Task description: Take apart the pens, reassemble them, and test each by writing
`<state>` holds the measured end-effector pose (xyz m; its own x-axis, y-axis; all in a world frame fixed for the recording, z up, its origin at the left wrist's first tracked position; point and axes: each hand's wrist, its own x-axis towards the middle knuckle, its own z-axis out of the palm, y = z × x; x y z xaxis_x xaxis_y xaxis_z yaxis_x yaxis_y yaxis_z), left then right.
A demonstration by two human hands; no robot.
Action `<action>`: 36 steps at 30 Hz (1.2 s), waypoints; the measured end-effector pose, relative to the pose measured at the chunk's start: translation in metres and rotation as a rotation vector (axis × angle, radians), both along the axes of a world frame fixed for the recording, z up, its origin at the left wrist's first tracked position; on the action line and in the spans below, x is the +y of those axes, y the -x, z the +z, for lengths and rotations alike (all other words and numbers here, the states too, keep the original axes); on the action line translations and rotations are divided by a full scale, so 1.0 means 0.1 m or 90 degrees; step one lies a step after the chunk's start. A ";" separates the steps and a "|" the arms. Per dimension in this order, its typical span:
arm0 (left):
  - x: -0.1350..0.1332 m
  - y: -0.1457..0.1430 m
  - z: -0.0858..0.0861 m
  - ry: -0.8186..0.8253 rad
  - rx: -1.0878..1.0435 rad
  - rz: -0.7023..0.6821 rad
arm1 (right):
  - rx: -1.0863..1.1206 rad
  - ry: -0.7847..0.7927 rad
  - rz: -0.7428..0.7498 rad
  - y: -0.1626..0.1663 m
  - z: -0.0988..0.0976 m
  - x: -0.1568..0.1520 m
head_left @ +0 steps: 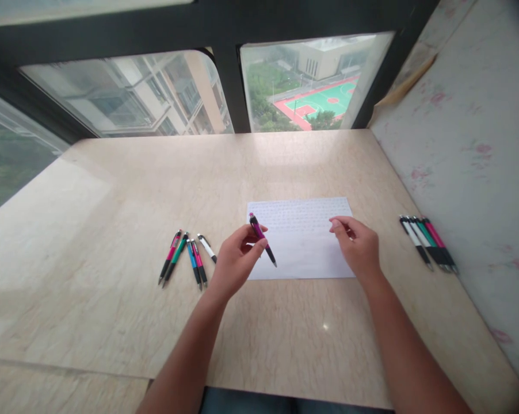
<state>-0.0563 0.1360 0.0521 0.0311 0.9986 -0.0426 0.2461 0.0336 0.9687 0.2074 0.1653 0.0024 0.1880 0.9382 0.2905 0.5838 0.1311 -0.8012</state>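
Observation:
My left hand (236, 259) is closed around a magenta pen (262, 237) with a black tip, held tilted above the left edge of a white sheet of paper (302, 247). The sheet lies flat on the beige marble table (156, 184) and carries faint lines of handwriting along its top. My right hand (358, 244) rests on the right part of the sheet, fingers loosely curled with the fingertips on the paper, nothing in it.
Several pens (186, 259) in pink, green, blue and white lie in a row left of my left hand. Several more pens (427, 241) lie at the table's right side beside a floral wall (479, 144). Windows (302, 86) run along the far edge.

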 end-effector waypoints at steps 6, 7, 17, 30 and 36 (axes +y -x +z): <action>0.17 -0.26 -0.08 0.090 -0.282 0.054 | 0.097 0.085 0.174 0.18 0.07 -0.08; 0.18 -0.32 -0.12 0.102 -0.315 0.065 | 0.120 0.093 0.197 0.21 0.08 -0.10; 0.03 -0.55 -0.33 0.137 -0.457 0.065 | 0.164 0.132 0.230 0.37 0.16 -0.18; -0.06 -0.59 -0.31 0.149 -0.391 0.074 | 0.210 0.200 0.154 0.39 0.08 -0.17; -0.08 -0.59 -0.32 0.125 -0.390 0.085 | 0.162 0.091 0.173 0.42 0.15 -0.20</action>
